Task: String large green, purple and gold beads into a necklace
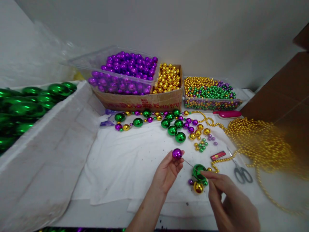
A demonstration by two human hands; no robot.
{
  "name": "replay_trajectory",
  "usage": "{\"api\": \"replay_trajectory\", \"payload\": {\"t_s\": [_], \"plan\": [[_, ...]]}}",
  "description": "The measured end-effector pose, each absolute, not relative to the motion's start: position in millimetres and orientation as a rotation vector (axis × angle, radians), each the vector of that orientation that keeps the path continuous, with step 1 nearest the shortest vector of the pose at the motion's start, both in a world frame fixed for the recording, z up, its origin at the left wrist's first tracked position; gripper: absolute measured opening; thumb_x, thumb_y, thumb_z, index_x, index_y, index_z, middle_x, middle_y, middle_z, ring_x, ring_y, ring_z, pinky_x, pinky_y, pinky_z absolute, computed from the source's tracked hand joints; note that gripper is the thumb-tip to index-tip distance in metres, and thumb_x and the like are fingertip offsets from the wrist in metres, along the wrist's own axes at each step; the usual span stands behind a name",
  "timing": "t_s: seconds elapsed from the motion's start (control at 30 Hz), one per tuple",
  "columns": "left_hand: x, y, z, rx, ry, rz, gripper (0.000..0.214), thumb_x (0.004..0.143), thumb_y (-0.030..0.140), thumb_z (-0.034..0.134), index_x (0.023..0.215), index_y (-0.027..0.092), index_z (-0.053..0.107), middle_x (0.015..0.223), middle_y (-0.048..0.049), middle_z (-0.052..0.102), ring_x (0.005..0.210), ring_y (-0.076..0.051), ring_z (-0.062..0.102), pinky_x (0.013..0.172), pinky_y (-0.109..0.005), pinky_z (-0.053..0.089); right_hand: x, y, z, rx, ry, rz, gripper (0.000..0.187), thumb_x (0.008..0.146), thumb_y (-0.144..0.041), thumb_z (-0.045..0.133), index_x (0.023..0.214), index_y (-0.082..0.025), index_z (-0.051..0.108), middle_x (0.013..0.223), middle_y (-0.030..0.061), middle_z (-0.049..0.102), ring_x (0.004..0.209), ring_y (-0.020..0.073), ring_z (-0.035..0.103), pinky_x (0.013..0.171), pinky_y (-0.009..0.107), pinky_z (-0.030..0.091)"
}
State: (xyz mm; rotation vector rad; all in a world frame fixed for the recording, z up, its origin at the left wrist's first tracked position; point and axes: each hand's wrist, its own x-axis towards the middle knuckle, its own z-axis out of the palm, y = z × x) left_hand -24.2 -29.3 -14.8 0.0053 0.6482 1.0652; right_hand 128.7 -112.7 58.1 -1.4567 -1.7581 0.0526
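A shiny purple bead (177, 153) is pinched between the thumb and fingers of my left hand (167, 170). From that bead a thin needle-like wire (188, 163) runs down to my right hand (228, 196), whose thumb and forefinger are closed on its other end. Right at those fingertips is a large green ball (198, 170); whether the fingers touch it, I cannot tell. Below it a gold bead (198, 187), a small purple bead (190, 182) and a small green bead (205, 182) hang or lie clustered.
Loose green balls (172, 130) and smaller beads lie beyond my hands, near a strung garland (138, 122). Scissors (242, 174), a red packet (217, 155) and gold bead chain (260, 141) are at right. Bead-filled boxes (142, 102) stand behind; a foam box (58, 154) stands left.
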Motion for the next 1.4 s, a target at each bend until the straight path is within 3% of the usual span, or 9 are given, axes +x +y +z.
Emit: {"api": "replay_trajectory", "payload": {"t_s": [0.1, 0.2, 0.37, 0.73, 1.17, 1.4], "plan": [[-23, -29, -14, -0.023, 0.66, 1.052, 0.022, 0.095, 0.021, 0.043, 0.098, 0.007, 0.06, 0.097, -0.0133, 0.07, 0.066, -0.012, 0.065, 0.06, -0.021, 0.057, 127, -107, 61, -1.336, -1.905, -0.027, 0.017, 0.088, -0.017, 0.046, 0.087, -0.02, 0.063, 0.087, 0.0055, 0.073, 0.056, 0.0122, 0.067, 0.053, 0.019, 0.054], [-22, -28, -14, -0.043, 0.678, 1.034, 0.025, 0.096, 0.024, 0.042, 0.095, 0.007, 0.06, 0.093, -0.0137, 0.07, 0.063, -0.011, 0.064, 0.059, -0.02, 0.056, 122, -102, 63, -1.271, -1.948, -0.108, 0.019, 0.09, -0.018, 0.044, 0.081, -0.02, 0.062, 0.085, 0.0055, 0.073, 0.065, 0.0129, 0.07, 0.061, 0.019, 0.056], [-21, -27, -13, -0.058, 0.708, 0.998, 0.027, 0.096, 0.026, 0.043, 0.09, 0.006, 0.06, 0.085, -0.0133, 0.07, 0.06, -0.01, 0.063, 0.057, -0.019, 0.056, 121, -102, 62, -1.23, -2.007, -0.073, 0.016, 0.089, -0.017, 0.046, 0.09, -0.018, 0.062, 0.089, 0.0067, 0.072, 0.075, 0.0121, 0.07, 0.07, 0.018, 0.056], [-17, -28, -16, -0.079, 0.732, 0.954, 0.03, 0.095, 0.026, 0.044, 0.087, 0.004, 0.062, 0.082, -0.0143, 0.071, 0.061, -0.012, 0.065, 0.061, -0.021, 0.057, 114, -93, 67, -1.221, -1.883, -0.057, 0.011, 0.088, -0.013, 0.048, 0.093, -0.018, 0.057, 0.086, 0.0064, 0.07, 0.075, 0.0118, 0.066, 0.067, 0.02, 0.054], [-17, -28, -11, -0.076, 0.772, 0.959, 0.02, 0.093, 0.021, 0.047, 0.092, 0.006, 0.06, 0.084, -0.0134, 0.071, 0.06, -0.012, 0.065, 0.06, -0.022, 0.056, 112, -90, 62, -1.077, -1.867, -0.013, 0.022, 0.083, -0.003, 0.05, 0.101, -0.014, 0.054, 0.089, 0.0108, 0.068, 0.081, 0.0145, 0.066, 0.07, 0.023, 0.053], [-18, -28, -10, -0.075, 0.798, 0.992, 0.015, 0.092, 0.016, 0.049, 0.094, 0.005, 0.058, 0.084, -0.0136, 0.071, 0.06, -0.012, 0.065, 0.06, -0.021, 0.056, 114, -90, 58, -1.116, -1.857, 0.049, 0.017, 0.087, -0.008, 0.047, 0.099, -0.017, 0.055, 0.088, 0.0078, 0.068, 0.081, 0.0125, 0.065, 0.069, 0.021, 0.053]]}}
